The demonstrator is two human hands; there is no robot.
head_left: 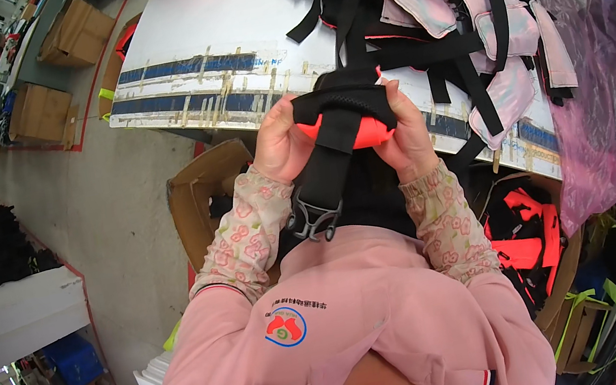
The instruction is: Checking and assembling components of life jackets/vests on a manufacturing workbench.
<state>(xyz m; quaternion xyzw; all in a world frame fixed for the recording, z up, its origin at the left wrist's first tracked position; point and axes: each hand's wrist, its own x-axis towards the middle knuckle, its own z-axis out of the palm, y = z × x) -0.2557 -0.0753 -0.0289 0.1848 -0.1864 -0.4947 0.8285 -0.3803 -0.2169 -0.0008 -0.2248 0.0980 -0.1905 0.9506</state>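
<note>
Holding orange pad (363, 133) with black strap (340, 117) across it, left hand (279, 146) and right hand (408, 143) both clamped on it above near desk (213, 28) edge; keep strap centred, taut, buckle (318, 219) hanging free.

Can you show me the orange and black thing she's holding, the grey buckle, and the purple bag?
Orange padded piece with black strap (365, 133), head view, orange bottom edge.
Grey plastic buckle (318, 218), head view, frame.
Purple plastic bag (603, 91), head view, middle.

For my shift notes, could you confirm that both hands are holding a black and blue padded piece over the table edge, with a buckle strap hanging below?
Not quite: the head view shows the padded piece is black and orange, not blue. Both the left hand and right hand hold it, and the buckle strap hangs below.
</note>
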